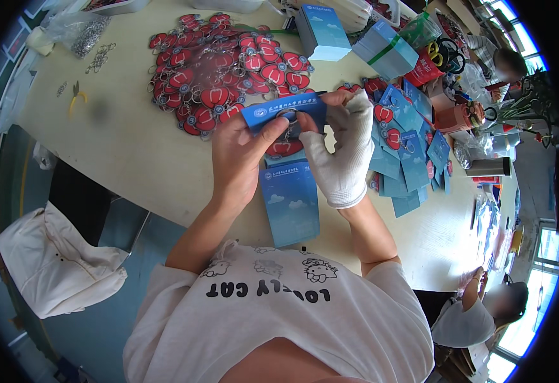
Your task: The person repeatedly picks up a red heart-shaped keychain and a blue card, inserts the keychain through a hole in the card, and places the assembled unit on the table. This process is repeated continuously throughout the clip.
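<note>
A blue backing card (310,105) is held up over the table between my two hands. My bare left hand (235,156) grips its left side, thumb pressed near the metal ring at its middle. In a white glove with bare fingertips, my right hand (342,159) holds the right end and touches the ring. Below the card hangs a red keychain (284,149), partly hidden by my fingers. Just beneath my hands lies a stack of blue cards (290,204). A heap of red keychains (212,70) spreads beyond my left hand.
Right of my glove lie loose blue cards with keychains (402,159). Card bundles (324,32) stand at the back. Yellow-handled pliers (76,97) and loose metal rings (101,59) are at left. A white garment (59,262) hangs beside the table; two other people sit at right.
</note>
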### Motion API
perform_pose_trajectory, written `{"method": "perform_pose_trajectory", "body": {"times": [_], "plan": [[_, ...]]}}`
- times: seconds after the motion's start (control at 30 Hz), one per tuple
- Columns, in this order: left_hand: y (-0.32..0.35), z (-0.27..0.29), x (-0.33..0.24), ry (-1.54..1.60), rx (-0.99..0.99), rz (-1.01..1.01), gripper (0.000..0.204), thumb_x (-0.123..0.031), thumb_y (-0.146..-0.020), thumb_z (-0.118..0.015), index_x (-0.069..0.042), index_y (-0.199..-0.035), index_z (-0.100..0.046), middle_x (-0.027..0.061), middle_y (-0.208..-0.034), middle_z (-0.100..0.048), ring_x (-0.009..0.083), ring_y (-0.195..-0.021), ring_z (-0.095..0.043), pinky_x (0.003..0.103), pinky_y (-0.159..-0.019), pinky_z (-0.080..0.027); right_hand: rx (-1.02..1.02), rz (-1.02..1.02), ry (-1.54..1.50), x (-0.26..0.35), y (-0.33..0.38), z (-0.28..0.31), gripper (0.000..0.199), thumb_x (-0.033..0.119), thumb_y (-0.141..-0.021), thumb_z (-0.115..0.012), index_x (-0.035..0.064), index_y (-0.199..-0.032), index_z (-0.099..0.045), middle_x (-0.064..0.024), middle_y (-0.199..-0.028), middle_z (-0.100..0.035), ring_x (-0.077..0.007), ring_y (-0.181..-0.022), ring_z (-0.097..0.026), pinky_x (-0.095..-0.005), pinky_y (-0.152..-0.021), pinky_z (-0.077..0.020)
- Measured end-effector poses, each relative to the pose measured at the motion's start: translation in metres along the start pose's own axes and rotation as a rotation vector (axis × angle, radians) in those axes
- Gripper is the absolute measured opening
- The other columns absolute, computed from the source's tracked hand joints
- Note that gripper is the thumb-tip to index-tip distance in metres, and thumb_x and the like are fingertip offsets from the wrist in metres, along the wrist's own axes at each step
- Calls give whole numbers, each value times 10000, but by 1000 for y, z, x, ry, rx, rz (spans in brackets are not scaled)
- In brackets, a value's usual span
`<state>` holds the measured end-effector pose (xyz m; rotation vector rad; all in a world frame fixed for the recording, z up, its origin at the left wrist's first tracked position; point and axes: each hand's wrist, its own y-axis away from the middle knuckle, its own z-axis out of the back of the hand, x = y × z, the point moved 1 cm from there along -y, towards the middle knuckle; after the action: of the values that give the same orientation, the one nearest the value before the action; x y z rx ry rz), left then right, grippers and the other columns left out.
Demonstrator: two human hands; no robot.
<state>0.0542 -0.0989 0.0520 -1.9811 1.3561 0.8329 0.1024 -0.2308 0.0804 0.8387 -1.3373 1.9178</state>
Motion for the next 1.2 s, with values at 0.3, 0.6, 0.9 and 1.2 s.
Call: {"method": "perform_pose_trajectory", "body": {"times": [0.3, 0.6, 0.9, 1.2], "plan": [[-3, -5, -8, 50, -5, 59, 387, 65, -822, -662, 38, -1188, -540, 92, -1112, -597, 146, -1019, -586, 295, -885, -480, 50, -155, -153, 9, -6, 2, 438, -109, -745, -660, -3, -1093, -417, -115, -1056, -569, -177, -948, -640, -300, -823, -502], [6, -2, 1, -473, 164, -91, 533, -28, -801, -715, -26, -1280, -480, 94, -1139, -565, 170, -1101, -531, 319, -914, -443, 19, -220, -102, -17, -4, 41, 552, -106, -763, -631, -15, -1252, -394, -99, -1103, -552, -151, -1011, -578, -277, -841, -491], [48, 52, 34, -1268, 259, 48, 357, -157, -771, -779, -35, -963, -505, 89, -908, -575, 149, -734, -578, 285, -585, -459, -3, 18, 1478, -67, -9, 190, 337, 66, -750, -704, 96, -1074, -616, -127, -1093, -612, -303, -1014, -568, -387, -873, -461], [52, 62, 37, -927, 211, 61, 289, -37, -780, -755, -19, -935, -512, 21, -838, -538, 44, -715, -545, 206, -580, -429, 568, 153, 537, -109, 3, 39, 214, 115, -704, -711, 67, -894, -626, -107, -986, -601, -318, -918, -570, -404, -803, -460]]}}
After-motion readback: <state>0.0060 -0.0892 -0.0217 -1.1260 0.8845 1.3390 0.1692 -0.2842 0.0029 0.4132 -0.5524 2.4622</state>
